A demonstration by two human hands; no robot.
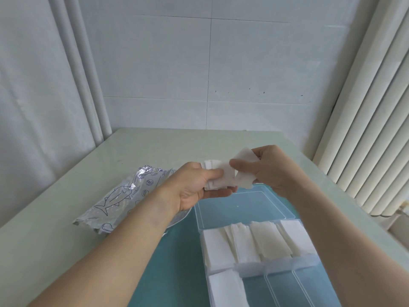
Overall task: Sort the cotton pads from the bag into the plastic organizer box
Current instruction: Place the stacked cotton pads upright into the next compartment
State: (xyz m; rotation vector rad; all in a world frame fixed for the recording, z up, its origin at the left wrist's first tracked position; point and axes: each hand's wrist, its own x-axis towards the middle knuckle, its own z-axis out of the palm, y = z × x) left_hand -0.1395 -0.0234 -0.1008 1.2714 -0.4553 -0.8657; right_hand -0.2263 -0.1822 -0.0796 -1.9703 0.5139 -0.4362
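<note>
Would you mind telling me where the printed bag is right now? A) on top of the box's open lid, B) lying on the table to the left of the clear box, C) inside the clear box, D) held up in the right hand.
B: the bag lies flat on the table left of the box, while both hands hold only cotton pads.

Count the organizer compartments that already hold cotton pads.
5 visible: four side by side in the far row of the organizer box, and one at the near left, where a pad stack lies. More may be hidden below the frame.
</note>
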